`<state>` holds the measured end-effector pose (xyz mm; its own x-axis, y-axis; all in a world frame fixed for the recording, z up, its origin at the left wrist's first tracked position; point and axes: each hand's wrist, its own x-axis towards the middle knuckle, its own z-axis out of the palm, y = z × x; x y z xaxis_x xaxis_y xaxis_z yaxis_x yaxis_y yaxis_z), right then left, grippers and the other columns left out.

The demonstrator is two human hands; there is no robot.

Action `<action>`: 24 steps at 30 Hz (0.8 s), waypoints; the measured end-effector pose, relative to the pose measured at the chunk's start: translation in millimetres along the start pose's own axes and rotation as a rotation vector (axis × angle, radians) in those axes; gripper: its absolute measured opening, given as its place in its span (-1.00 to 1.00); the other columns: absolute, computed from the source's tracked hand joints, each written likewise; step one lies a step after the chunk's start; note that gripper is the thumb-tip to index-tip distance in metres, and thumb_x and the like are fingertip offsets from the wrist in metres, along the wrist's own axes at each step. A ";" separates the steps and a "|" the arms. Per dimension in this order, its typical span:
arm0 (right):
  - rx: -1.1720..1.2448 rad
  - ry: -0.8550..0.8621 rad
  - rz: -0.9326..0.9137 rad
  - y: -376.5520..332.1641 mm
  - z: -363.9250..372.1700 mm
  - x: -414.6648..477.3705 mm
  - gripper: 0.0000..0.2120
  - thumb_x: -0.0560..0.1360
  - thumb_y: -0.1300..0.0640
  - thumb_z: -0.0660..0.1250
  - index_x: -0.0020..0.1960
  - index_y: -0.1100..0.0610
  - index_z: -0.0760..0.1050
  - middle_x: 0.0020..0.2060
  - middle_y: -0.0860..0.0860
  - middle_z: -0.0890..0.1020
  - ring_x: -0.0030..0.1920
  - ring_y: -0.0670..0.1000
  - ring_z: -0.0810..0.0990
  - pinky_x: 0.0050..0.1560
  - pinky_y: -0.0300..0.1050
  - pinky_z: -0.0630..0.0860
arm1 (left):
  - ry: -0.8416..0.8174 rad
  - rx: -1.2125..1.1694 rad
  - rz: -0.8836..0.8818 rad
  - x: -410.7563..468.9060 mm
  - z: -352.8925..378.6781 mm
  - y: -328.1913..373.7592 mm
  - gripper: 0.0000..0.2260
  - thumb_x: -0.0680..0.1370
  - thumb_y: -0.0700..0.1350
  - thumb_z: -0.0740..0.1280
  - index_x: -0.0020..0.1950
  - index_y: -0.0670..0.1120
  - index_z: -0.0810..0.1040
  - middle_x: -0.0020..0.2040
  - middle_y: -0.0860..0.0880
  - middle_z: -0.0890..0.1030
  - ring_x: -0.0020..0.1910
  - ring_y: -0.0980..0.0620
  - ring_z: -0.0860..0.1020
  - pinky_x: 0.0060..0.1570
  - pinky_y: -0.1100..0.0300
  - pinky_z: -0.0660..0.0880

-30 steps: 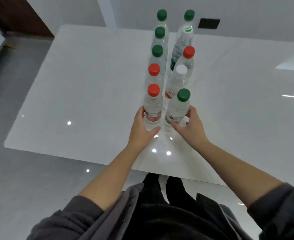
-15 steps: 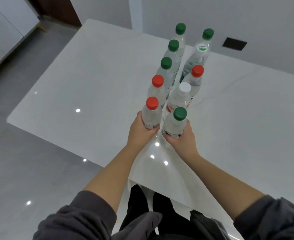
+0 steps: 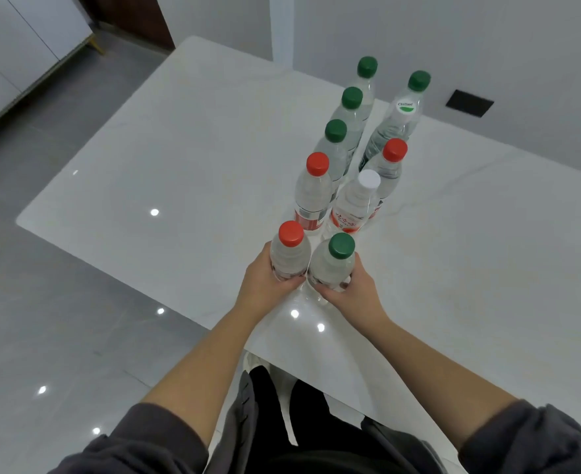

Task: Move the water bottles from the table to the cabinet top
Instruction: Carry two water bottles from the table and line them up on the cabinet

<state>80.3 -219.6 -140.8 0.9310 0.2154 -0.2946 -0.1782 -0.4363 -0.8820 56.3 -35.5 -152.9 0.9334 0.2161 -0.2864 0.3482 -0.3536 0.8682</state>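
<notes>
**Two-handed pickup of water bottles from a glossy white table (image 3: 179, 159).** The left hand (image 3: 265, 280) is curling its fingers and thumb round the lower body of a red-capped bottle (image 3: 288, 256). The right hand (image 3: 356, 292) is gripping a green-capped bottle (image 3: 333, 266) in the same way. Both bottles are standing upright and touching side by side, just on the person's side of the white-capped bottle (image 3: 354, 203). Whether their bases are resting on the tabletop cannot be told.

Six more bottles are standing with the white-capped bottle in two rows. A second red-capped bottle (image 3: 313, 191) is just to its left, and the others are ranging beyond it toward the wall. White cabinet fronts (image 3: 15, 53) are showing far to the left of the white-capped bottle, across the floor. Their top is lying out of view.

**Handling.** The bottles are looking full and sealed, so each is probably weighing moderately on a single hand. Their thin, clear walls are likely to be smooth and to yield under a squeeze. The firmest hold is therefore judged to be a full wrap low on the body, as each hand is taking here, rather than a pinch at the cap. Because the rows are standing close, a bottle tilted during lifting may knock its neighbours.
</notes>
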 end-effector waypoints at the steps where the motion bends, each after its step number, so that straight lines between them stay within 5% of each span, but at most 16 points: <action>1: -0.004 -0.007 0.002 0.6 -1.3 0.5 -0.41 0.38 0.06 0.56 0.23 -0.23 0.29 0.05 -0.35 0.52 0.05 -0.42 0.50 -0.02 -0.43 0.46 | 0.009 -0.012 -0.007 -1.1 -0.8 -1.6 -0.42 0.34 0.04 0.58 0.29 0.06 0.43 0.10 0.18 0.61 0.05 0.25 0.58 -0.01 0.32 0.52; 8: -0.032 -0.027 -0.053 -11.9 -8.1 -5.3 -0.42 0.34 0.01 0.59 0.25 -0.14 0.40 0.02 -0.29 0.60 0.05 -0.30 0.57 -0.03 -0.43 0.50 | 0.162 -0.077 -0.073 -37.9 -23.8 -4.5 -0.47 0.34 -0.01 0.59 0.24 0.01 0.48 0.03 0.20 0.61 -0.03 0.39 0.55 -0.15 0.52 0.46; 18: 0.078 -0.070 -0.363 -130.9 25.5 -7.9 -0.49 0.32 0.09 0.61 0.14 -0.19 0.45 0.02 -0.28 0.63 0.07 -0.25 0.59 0.02 -0.39 0.50 | 0.462 -0.230 0.086 -84.3 -116.1 67.5 -0.54 0.34 -0.22 0.58 0.07 0.15 0.49 0.01 0.10 0.62 -0.08 0.21 0.61 -0.18 0.42 0.51; 24: 0.142 -0.077 -0.505 -203.6 64.7 -15.4 -0.46 0.35 0.12 0.57 0.21 -0.18 0.44 0.12 -0.20 0.59 0.12 -0.20 0.56 -0.01 -0.36 0.51 | 0.653 -0.312 0.160 -107.6 -183.3 93.1 -0.56 0.33 -0.23 0.58 0.00 0.18 0.49 -0.13 0.28 0.65 -0.17 0.28 0.61 -0.26 0.43 0.50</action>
<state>81.7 -77.6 19.5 0.8867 0.4342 0.1586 0.2401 -0.1396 -0.9607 -27.5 75.2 33.1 0.6957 0.7151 0.0681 0.0809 -0.1723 0.9817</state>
